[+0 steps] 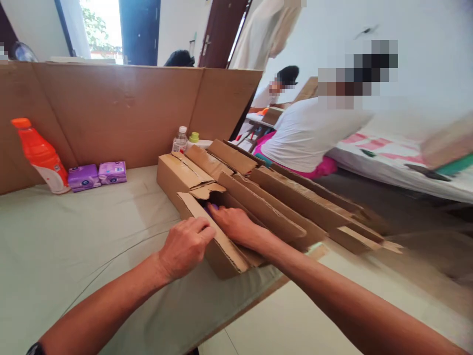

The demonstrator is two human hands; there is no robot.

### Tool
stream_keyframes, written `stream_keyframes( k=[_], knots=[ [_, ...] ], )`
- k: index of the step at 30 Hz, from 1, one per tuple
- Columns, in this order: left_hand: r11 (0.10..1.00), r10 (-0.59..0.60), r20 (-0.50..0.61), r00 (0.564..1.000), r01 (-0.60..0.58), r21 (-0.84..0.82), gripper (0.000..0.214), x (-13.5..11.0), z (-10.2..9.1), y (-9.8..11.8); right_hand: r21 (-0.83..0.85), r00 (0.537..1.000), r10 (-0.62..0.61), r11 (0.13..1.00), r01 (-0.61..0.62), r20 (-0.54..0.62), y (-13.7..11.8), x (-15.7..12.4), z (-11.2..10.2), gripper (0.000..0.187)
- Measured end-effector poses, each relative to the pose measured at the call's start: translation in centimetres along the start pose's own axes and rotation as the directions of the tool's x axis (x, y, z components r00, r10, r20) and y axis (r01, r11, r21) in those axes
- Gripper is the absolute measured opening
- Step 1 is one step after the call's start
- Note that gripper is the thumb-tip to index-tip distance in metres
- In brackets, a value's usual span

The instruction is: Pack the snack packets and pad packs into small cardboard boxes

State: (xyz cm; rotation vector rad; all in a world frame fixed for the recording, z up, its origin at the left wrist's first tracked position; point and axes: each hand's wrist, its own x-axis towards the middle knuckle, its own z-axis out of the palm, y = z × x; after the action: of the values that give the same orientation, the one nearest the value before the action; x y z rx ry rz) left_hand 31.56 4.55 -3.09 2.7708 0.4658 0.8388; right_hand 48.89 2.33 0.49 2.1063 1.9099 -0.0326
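My left hand (186,244) is closed, its fingertips on the upright left flap (207,224) of an open cardboard box (223,266). My right hand (236,224) reaches down into that box from the right. Its fingers are closed around something purple (211,207), which looks like a small tissue pack and is mostly hidden by the hand and the box walls. Two more purple tissue packs (84,177) lie side by side on the cloth-covered table (111,231), to the left of the box.
More open-flapped cardboard boxes (295,192) stand to the right. Behind are a clear bottle (180,140) and a green-capped bottle (194,137). An orange bottle (40,155) stands at left before a cardboard screen (129,108). A person in a white shirt (306,133) sits beyond.
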Motion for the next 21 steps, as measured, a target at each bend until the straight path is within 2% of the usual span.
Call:
stream_keyframes(
  k=[3, 4, 5, 6, 8, 9, 10, 11, 13, 14, 15, 17, 18, 20, 21],
  knots=[
    [0.994, -0.038, 0.008, 0.999, 0.039, -0.102, 0.025, -0.4, 0.1, -0.1, -0.004, 0.993, 0.088, 0.996, -0.089, -0.078, 0.3, -1.4, -1.0, 0.049],
    [0.988, -0.053, 0.002, 0.999, 0.053, -0.148, 0.025, -0.6, 0.1, -0.2, 0.025, 0.975, 0.153, 0.988, -0.151, -0.158, 1.0, -2.3, -1.6, 0.056],
    [0.977, -0.075, -0.012, 0.997, 0.071, -0.199, 0.025, -0.8, -0.2, -0.4, 0.074, 0.937, 0.227, 0.974, -0.215, -0.265, 1.8, -3.4, -2.4, 0.063],
    [0.963, -0.108, -0.035, 0.994, 0.096, -0.254, 0.026, -1.0, -0.5, -0.5, 0.137, 0.873, 0.296, 0.955, -0.263, -0.387, 2.7, -4.6, -3.2, 0.070],
    [0.924, -0.201, -0.102, 0.974, 0.153, -0.350, 0.042, -1.3, -1.6, -0.7, 0.258, 0.691, 0.373, 0.928, -0.269, -0.620, 3.8, -6.7, -5.0, 0.081],
    [0.890, -0.258, -0.133, 0.957, 0.182, -0.418, 0.058, -1.5, -2.3, -0.7, 0.307, 0.627, 0.375, 0.926, -0.219, -0.683, 3.8, -7.4, -5.9, 0.086],
    [0.824, -0.326, -0.146, 0.934, 0.205, -0.528, 0.074, -1.6, -3.0, -0.6, 0.357, 0.606, 0.359, 0.925, -0.130, -0.710, 3.3, -7.9, -6.6, 0.088],
    [0.714, -0.404, -0.124, 0.906, 0.228, -0.662, 0.087, -1.9, -3.7, -0.4, 0.407, 0.635, 0.321, 0.913, -0.012, -0.702, 2.3, -8.1, -7.1, 0.090],
    [0.404, -0.544, 0.013, 0.839, 0.275, -0.872, 0.095, -2.8, -4.9, 0.0, 0.508, 0.770, 0.147, 0.824, 0.253, -0.621, -0.5, -7.4, -7.6, 0.092],
    [0.265, -0.591, 0.097, 0.801, 0.307, -0.914, 0.093, -3.6, -5.5, 0.0, 0.550, 0.818, 0.028, 0.754, 0.360, -0.574, -1.9, -6.7, -7.6, 0.092],
    [0.182, -0.630, 0.163, 0.759, 0.348, -0.920, 0.089, -4.7, -5.9, -0.1, 0.578, 0.840, -0.084, 0.689, 0.437, -0.535, -3.1, -5.9, -7.5, 0.093],
    [0.193, -0.709, 0.200, 0.676, 0.460, -0.867, 0.080, -7.6, -7.1, -1.3, 0.627, 0.851, -0.228, 0.591, 0.507, -0.474, -4.4, -4.1, -7.4, 0.088],
    [0.219, -0.753, 0.194, 0.628, 0.518, -0.827, 0.077, -9.2, -7.9, -2.4, 0.650, 0.856, -0.240, 0.566, 0.507, -0.458, -4.2, -3.2, -7.4, 0.082],
    [0.285, -0.825, 0.165, 0.541, 0.649, -0.705, 0.075, -12.2, -10.2, -5.6, 0.669, 0.875, -0.168, 0.584, 0.460, -0.454, -2.8, -1.4, -7.7, 0.067],
    [0.327, -0.853, 0.128, 0.506, 0.709, -0.625, 0.077, -13.4, -11.8, -7.6, 0.655, 0.884, -0.112, 0.630, 0.417, -0.455, -1.6, -0.4, -7.9, 0.058]
  ],
)
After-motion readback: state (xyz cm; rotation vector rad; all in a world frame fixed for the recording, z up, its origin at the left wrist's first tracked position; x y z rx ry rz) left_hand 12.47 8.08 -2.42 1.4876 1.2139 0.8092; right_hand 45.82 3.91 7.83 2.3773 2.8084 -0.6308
